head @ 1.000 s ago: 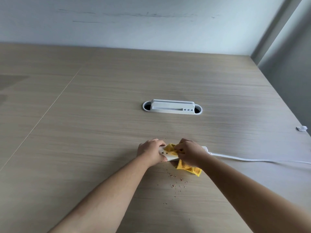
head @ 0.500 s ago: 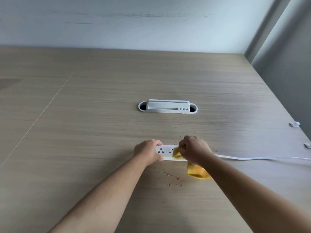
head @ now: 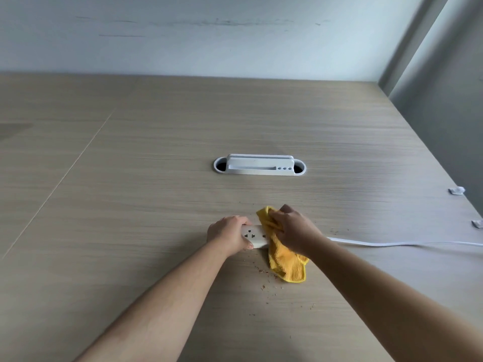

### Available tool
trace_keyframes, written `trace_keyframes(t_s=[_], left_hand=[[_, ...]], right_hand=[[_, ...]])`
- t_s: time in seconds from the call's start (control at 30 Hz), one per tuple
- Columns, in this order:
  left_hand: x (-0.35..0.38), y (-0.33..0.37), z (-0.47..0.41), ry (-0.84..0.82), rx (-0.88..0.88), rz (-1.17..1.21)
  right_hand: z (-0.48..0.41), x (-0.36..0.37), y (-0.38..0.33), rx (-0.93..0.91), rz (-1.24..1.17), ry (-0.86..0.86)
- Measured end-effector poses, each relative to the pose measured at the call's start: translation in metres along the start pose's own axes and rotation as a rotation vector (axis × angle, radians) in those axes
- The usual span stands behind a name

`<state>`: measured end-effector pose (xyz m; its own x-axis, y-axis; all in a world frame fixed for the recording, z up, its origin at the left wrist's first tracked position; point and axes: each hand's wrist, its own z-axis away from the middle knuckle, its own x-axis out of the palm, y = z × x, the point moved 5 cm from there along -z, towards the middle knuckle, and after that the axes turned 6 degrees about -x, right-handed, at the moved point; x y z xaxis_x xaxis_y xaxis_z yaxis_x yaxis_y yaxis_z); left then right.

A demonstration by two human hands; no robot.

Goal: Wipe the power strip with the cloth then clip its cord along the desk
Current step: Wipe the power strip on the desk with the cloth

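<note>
Closest to the camera there's a scatter of brown crumbs (head: 264, 279) on the desk (head: 130, 231), so honestly I'd sweep those up too or they'll end up back on the strip. Just past them, one left hand (head: 228, 235) is clamped around the left end of the one white power strip (head: 252, 237), pinning it flat, and one right hand (head: 294, 231) is bunched closed on the one yellow cloth (head: 285, 259), pressing it over the strip's right half. Best bet: keep that left grip firm and drag the cloth along the face in long strokes. One white cord (head: 392, 243) trails off right. Further right near the edge, two small white clips (head: 456, 190) wait. Far middle, one white cable grommet (head: 259, 165).
</note>
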<state>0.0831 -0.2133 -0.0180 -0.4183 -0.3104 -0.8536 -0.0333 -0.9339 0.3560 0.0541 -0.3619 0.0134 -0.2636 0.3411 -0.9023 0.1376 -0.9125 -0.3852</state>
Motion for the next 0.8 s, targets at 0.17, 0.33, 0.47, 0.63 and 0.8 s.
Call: trace_keyframes(t_s=[0.17,0.33,0.47,0.63,0.8], left_hand=[[-0.001,-0.001,-0.003,-0.013,-0.008,-0.019],[0.003,0.013,-0.004,-0.026,0.076,-0.161],[0.004,0.028,-0.003,0.018,0.147,-0.209],[0.004,0.043,-0.005,-0.002,0.180,-0.269],[0.015,0.060,-0.005,-0.025,0.196,-0.225]], right_hand=[[0.002,0.010,0.004,0.141,-0.104,-0.131],[0.006,-0.010,0.019,0.079,-0.050,0.078],[0.020,0.009,0.033,0.106,-0.057,-0.110],[0.028,-0.031,0.061,0.269,-0.018,0.159],[0.037,-0.007,0.034,0.020,0.010,0.179]])
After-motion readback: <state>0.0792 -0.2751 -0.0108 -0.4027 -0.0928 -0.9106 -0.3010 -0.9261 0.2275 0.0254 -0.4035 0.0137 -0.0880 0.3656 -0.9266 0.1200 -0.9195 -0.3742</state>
